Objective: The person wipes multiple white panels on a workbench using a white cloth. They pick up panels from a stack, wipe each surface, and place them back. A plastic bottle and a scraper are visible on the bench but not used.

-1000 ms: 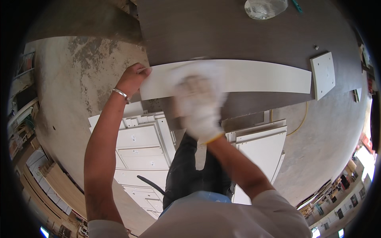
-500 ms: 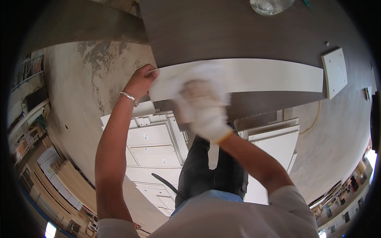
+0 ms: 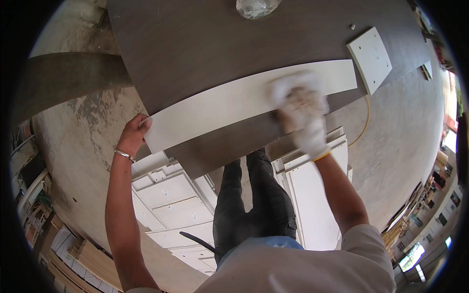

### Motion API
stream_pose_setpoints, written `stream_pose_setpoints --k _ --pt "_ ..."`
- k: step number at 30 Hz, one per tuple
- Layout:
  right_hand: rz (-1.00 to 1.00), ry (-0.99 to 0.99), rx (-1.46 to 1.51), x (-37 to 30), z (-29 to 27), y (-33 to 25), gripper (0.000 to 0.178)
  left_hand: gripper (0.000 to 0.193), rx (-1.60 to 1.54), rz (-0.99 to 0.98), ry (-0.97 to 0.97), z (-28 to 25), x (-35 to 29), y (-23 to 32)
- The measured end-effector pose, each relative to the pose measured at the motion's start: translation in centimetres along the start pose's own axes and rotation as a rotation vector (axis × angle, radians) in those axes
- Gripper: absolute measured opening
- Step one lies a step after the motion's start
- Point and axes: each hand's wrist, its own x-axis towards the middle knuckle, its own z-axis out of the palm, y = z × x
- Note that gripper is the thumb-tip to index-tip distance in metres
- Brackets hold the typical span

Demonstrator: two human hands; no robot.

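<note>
A long white board (image 3: 220,107) lies on a dark brown table (image 3: 195,53). My bare left hand (image 3: 135,133), with a bracelet at the wrist, grips the board's left end, thumb on top and fingers underneath. Toward the board's right end, my right hand (image 3: 304,119) wears a white work glove with a soiled brownish patch. It presses a white cloth (image 3: 290,84) onto the board's face; glove and cloth are smeared by motion.
A small white panel with holes (image 3: 370,61) lies past the board's right end. A clear bag or container (image 3: 256,8) stands at the table's far side. White panels are stacked below the table, left (image 3: 171,198) and right (image 3: 317,190). A yellow hose (image 3: 364,127) curves across the floor.
My right hand has slid the cloth from the board's left part to its right part. My left hand still holds the left end. The whole view has shifted and turned.
</note>
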Motion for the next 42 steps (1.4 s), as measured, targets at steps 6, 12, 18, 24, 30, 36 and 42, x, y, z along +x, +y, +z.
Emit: stream_pose_setpoints --k 6,12,18,24,30,36,42 --pt "0.515 -0.045 -0.244 -3.4 -2.0 11.1 0.045 0.04 0.279 0.0 0.15 -0.4 0.1 0.1" --pt "0.735 0.233 0.0 -2.2 -1.1 10.2 0.047 0.076 0.944 0.517 0.642 7.8 -3.9 8.1" --pt "0.451 0.195 0.076 -2.6 -2.1 10.5 0.049 0.125 0.756 0.821 0.283 24.1 -2.5 17.0" --pt "0.366 0.268 0.893 -2.8 -4.0 15.0 0.054 0.118 0.85 0.785 0.28 25.2 -2.9 18.7" --pt "0.586 0.379 0.46 0.8 -6.6 17.6 0.045 0.112 0.536 0.635 0.55 22.3 -13.0 9.0" --pt "0.508 0.324 1.028 8.8 -2.4 7.5 0.012 0.111 -0.352 0.355 0.635 20.7 -31.8 -8.9" --pt "0.385 -0.299 1.368 7.8 7.6 -14.0 0.045 0.093 -1.281 0.356 0.607 27.5 -43.8 -24.4"
